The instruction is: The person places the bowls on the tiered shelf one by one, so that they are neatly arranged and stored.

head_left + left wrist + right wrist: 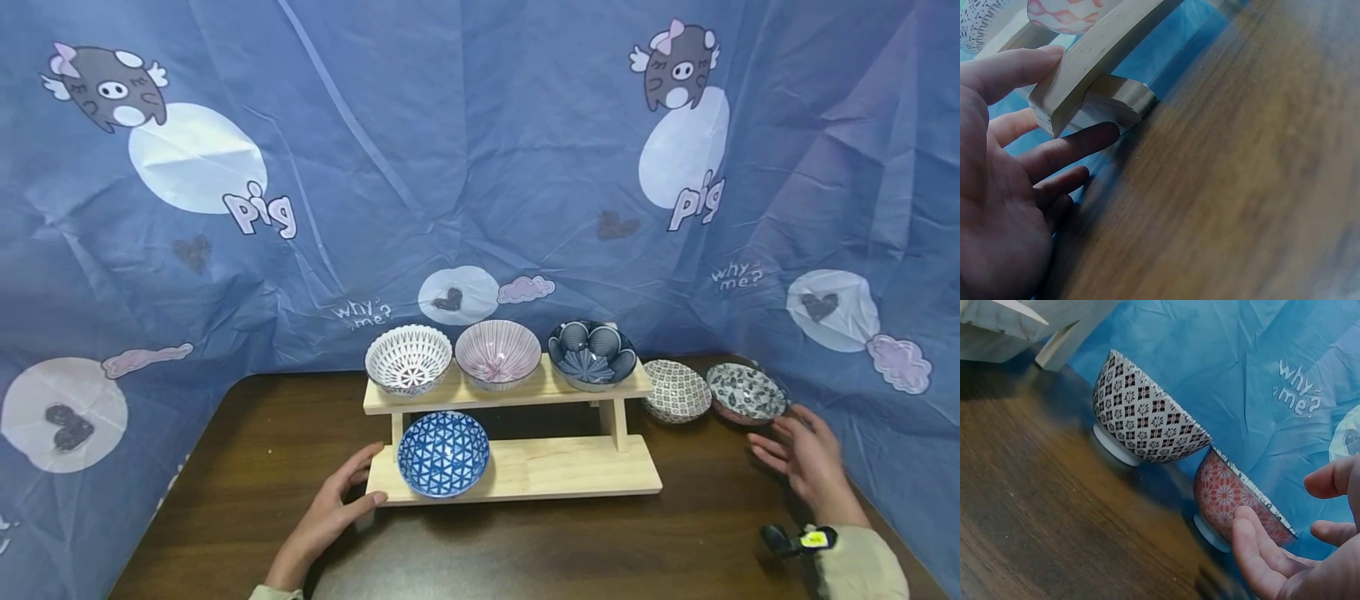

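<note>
My left hand (337,504) holds the left end of a two-tier wooden stand (570,467). In the left wrist view the thumb lies on the board's edge and the index finger reaches beneath it. On the lower board sits a blue-and-white triangle-patterned bowl (443,455). At the far right my right hand (810,462) reaches beside a bowl with dark leaf print inside (746,393), its outside red-flowered (1222,490). The fingers are spread and loosely bent, fingertips right at the bowl's side. Left of that bowl stands a grey-and-white patterned bowl (677,392), also on the table.
Along the upper board stand a white-and-black bowl (408,360), a pink-striped bowl (498,354) and a dark blue bowl (592,357). The brown wooden table (525,550) meets a blue printed cloth (480,167) at the back and sides.
</note>
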Demonstrator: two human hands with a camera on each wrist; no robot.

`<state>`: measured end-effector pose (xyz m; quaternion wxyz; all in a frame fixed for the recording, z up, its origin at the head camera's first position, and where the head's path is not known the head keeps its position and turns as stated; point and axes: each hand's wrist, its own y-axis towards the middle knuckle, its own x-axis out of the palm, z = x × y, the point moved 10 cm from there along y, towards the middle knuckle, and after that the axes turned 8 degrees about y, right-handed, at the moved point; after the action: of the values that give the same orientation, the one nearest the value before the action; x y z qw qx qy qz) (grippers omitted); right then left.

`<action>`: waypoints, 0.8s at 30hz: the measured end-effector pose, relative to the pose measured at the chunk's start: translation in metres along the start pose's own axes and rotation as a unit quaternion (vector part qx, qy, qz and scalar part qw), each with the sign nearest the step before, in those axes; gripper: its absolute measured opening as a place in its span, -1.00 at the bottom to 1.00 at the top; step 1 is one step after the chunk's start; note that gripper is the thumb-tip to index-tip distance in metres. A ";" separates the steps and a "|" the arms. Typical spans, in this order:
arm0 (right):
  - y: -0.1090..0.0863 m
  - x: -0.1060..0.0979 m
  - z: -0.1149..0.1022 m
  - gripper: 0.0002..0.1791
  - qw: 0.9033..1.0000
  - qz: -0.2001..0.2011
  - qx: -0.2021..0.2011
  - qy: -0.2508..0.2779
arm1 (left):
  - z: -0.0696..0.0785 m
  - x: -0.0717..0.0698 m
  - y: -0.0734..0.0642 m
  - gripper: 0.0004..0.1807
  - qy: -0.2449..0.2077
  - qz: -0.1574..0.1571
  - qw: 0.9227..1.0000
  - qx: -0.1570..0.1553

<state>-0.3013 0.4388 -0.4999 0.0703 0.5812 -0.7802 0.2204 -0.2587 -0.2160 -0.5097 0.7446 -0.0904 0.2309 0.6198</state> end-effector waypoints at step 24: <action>0.025 -0.006 0.009 -0.10 0.998 0.060 0.006 -0.022 | -0.007 0.002 0.001 -0.25 -0.009 -0.005 0.999 -0.033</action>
<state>-0.3214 0.4457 -0.5160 0.0361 0.5387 -0.8135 0.2163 -0.2611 -0.2168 -0.5163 0.7465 -0.1108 0.2029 0.6239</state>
